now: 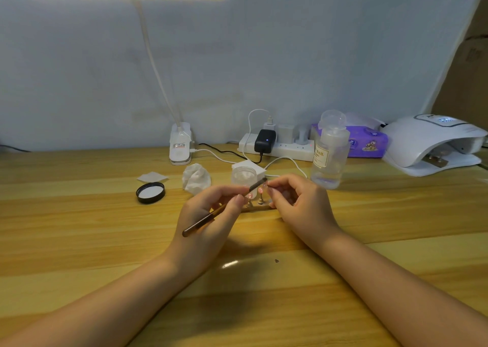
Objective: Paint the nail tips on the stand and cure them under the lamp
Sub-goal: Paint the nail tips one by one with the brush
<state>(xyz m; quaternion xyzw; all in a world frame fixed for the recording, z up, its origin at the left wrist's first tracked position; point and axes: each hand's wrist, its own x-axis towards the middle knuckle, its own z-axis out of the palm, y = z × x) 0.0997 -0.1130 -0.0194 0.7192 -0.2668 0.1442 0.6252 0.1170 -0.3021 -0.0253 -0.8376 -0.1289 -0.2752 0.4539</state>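
Gripping brush (pixel 224 208) in left hand (pixel 208 220) at frame centre, fingers curled round handle, tip angling up-right. Pinching something small at brush tip with right hand (pixel 295 204); cannot tell what. Sitting between hands on wooden table (pixel 79 228): stand (pixel 257 207) with pink nail tips (pixel 261 190). Resting at right edge: white curing lamp (pixel 433 143).

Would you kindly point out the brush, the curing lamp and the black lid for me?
brush (pixel 211 216), head view, on the brown handle.
curing lamp (pixel 422 138), head view, on the white dome.
black lid (pixel 150 192), head view, on its pale inside.
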